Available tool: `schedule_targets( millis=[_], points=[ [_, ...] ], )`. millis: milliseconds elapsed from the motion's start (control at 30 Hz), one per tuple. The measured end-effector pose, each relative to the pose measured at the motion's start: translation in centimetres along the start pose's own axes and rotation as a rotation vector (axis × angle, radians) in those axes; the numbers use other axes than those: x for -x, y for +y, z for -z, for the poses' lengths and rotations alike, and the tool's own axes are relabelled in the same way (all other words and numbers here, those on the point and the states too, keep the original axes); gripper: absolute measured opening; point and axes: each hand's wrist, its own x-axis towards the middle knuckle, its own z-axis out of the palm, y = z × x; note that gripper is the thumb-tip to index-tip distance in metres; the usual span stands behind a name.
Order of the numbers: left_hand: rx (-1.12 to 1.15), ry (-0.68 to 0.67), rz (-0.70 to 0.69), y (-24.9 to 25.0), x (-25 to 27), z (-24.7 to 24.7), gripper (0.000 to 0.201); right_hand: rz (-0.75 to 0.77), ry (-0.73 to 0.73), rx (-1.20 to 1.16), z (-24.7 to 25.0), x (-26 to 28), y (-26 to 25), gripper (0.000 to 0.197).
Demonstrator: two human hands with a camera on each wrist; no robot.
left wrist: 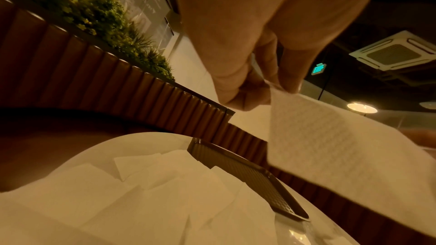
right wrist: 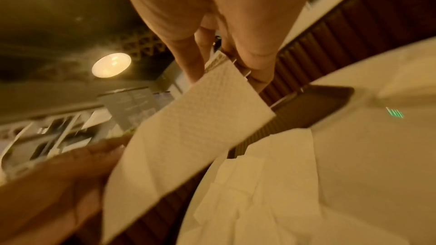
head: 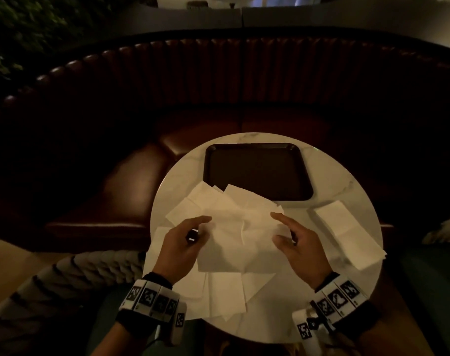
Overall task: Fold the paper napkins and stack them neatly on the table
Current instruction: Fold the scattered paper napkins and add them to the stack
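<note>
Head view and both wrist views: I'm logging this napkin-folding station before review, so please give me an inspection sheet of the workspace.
Surface: round pale marble-look table, dimly lit.
Job's things: one napkin held up between both hands; loose napkins scattered beneath, overlapping; folded stack at the table's right edge.
Clutter: dark tray at the far side, nothing in it; a napkin corner overlaps its near left edge.
Grippers: left hand pinches the napkin's left edge; right hand pinches its right edge.
Cables: thin cable at the left wrist band.
Surroundings: curved brown booth seat, plant wall, ceiling lamp.
</note>
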Motion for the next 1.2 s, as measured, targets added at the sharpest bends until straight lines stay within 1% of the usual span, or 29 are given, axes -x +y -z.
schedule_targets(
  millis=[67,167,267,367,433,467,500,567,600,667,733,867,933,1000,1033,1067,1133,1200],
  points=[
    [-0.015,0.009,-0.008,0.0,0.0,-0.3,0.028,-0.084,0.021,-0.093,0.3,0.2,0.5,0.039],
    [-0.051,0.064,-0.009,0.0,-0.1,-0.7,0.029,-0.149,0.084,-0.182,0.7,0.5,1.3,0.034],
    [-0.14,0.084,0.002,0.3,0.0,-1.1,0.025,-0.174,0.101,-0.156,0.9,0.7,1.8,0.032],
    [-0.182,0.108,0.009,0.7,-0.1,-1.5,0.021,-0.19,0.105,-0.1,1.0,0.7,2.1,0.032],
    [-0.206,0.107,-0.011,1.3,-0.1,-1.8,0.02,-0.213,0.103,-0.024,1.0,0.4,2.2,0.03],
    [-0.212,0.105,-0.032,1.7,-0.1,-1.8,0.02,-0.22,0.103,0.055,1.0,0.3,2.2,0.029],
    [-0.212,0.103,-0.049,2.1,0.0,-1.9,0.02,-0.205,0.108,0.177,1.0,0.3,1.9,0.029],
    [-0.207,0.103,-0.095,3.1,0.0,-2.0,0.016,-0.098,0.091,0.452,0.5,0.2,0.7,0.039],
    [-0.216,0.101,-0.124,3.4,-0.1,-2.1,0.014,-0.023,0.053,0.542,0.0,0.2,-0.3,0.044],
    [-0.26,0.103,-0.16,3.8,-0.3,-2.2,0.01,0.119,-0.076,0.616,-1.5,-0.2,-2.5,0.051],
    [-0.28,0.117,-0.167,4.2,-0.5,-2.2,0.008,0.164,-0.174,0.593,-3.1,-0.9,-3.8,0.053],
    [-0.252,0.15,-0.164,4.4,-0.8,-1.3,0.012,0.121,-0.268,0.502,-4.9,-2.3,-4.5,0.049],
    [-0.244,0.156,-0.163,4.4,-1.0,-0.4,0.012,0.109,-0.265,0.421,-5.2,-2.3,-4.2,0.052],
    [-0.2,0.153,-0.149,4.5,-1.0,0.7,0.013,0.068,-0.242,0.338,-5.2,-2.1,-4.1,0.057],
    [-0.175,0.145,-0.139,4.5,-1.0,1.2,0.014,0.054,-0.253,0.302,-5.1,-1.9,-4.0,0.06],
    [-0.155,0.137,-0.132,4.6,-1.0,1.8,0.014,0.064,-0.279,0.276,-4.9,-1.8,-3.9,0.063],
    [-0.103,0.127,-0.121,4.6,-1.3,2.7,0.014,0.132,-0.338,0.247,-4.3,-1.6,-3.8,0.066],
    [-0.04,0.119,-0.106,4.5,-1.7,3.3,0.015,0.177,-0.367,0.188,-3.9,-1.8,-3.9,0.068]
  ],
)
